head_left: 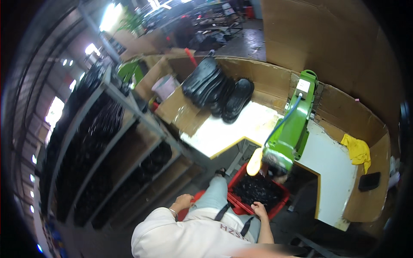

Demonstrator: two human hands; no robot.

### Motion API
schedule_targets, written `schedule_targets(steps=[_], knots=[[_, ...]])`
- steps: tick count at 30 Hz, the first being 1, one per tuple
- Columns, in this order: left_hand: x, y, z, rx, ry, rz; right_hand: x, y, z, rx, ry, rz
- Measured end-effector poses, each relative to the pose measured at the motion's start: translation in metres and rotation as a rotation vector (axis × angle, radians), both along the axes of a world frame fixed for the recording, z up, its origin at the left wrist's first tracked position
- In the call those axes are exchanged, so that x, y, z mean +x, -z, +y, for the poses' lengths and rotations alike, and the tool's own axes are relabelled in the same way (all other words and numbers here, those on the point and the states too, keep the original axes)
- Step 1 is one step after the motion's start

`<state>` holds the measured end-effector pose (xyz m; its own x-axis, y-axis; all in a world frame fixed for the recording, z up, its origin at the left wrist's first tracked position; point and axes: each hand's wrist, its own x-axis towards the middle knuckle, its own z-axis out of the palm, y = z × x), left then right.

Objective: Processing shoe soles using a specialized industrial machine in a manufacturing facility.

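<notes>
My left hand (184,202) is beside my left thigh, its fingers loosely curled with nothing seen in them. My right hand (259,209) is above my right thigh at the near rim of a red bin (282,201); its fingers are curled and no object shows in them. Thin black scraps (254,190) fill much of the bin. Over it leans a green machine (287,139) with a blue cable and a bright yellow oval piece (254,162) at its front. Black shoe soles (206,86) stand stacked on the white worktable (234,129), with one sole (238,99) leaning at the right.
Cardboard walls (266,86) border the table. A yellow cloth (357,150) hangs over the right cardboard, near a dark phone-like object (369,182). To my left stands a metal rack (129,105) full of black pieces. A pinkish bucket (164,88) is behind the rack.
</notes>
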<state>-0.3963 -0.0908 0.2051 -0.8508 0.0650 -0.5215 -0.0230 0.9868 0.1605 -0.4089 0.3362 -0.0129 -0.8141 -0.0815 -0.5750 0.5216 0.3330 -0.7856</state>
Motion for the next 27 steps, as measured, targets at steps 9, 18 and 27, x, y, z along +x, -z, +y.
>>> schedule_targets(steps=[9, 18, 27], knots=[[-0.414, -0.161, -0.048, -0.043, 0.342, 1.17, -0.004, 0.04, -0.169, 0.103, -0.366, -0.382], [-0.518, -0.165, -0.116, -0.519, 0.489, 0.998, 0.004, 0.045, -0.153, 0.092, -0.618, -0.531], [-0.449, -0.203, -0.127, 0.05, 0.648, 1.671, -0.013, 0.155, -0.141, 0.046, -0.896, -0.361]])
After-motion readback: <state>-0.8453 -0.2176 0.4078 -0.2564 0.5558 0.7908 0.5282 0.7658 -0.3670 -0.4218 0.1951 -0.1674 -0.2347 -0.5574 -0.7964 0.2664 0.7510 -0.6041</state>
